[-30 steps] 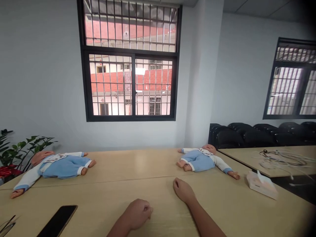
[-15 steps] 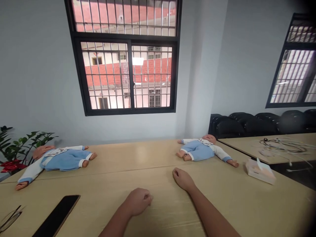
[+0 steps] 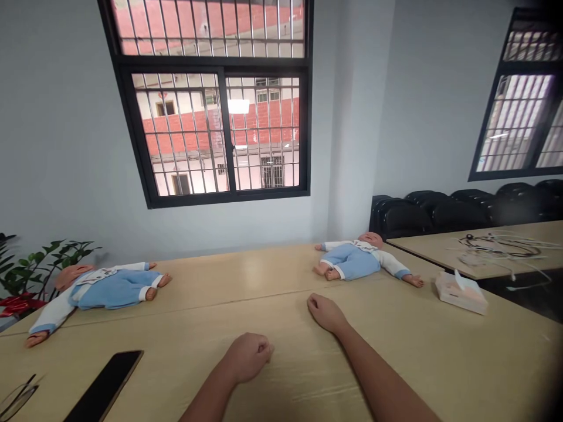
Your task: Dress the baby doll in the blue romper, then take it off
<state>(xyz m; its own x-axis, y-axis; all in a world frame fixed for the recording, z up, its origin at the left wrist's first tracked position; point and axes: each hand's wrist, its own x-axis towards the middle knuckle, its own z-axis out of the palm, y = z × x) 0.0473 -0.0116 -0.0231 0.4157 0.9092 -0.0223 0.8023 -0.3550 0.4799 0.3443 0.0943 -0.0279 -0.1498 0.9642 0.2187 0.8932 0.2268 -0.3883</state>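
Note:
My left hand rests on the wooden table as a loose fist, nothing visible in it. My right hand lies further out, knuckles up and fingers curled under, also with nothing seen in it. One baby doll in blue clothes lies on its back beyond my right hand, at the far right of the table. A second baby doll lies at the far left. Both hands are well short of either doll.
A black phone lies flat near the front left, with eyeglasses at the left edge. A tissue pack sits at the right. Cables lie on a second table. Black chairs and a plant line the wall.
The view has tilted and drifted slightly, so everything sits a little higher in frame. Both hands stay in place on the table, still curled.

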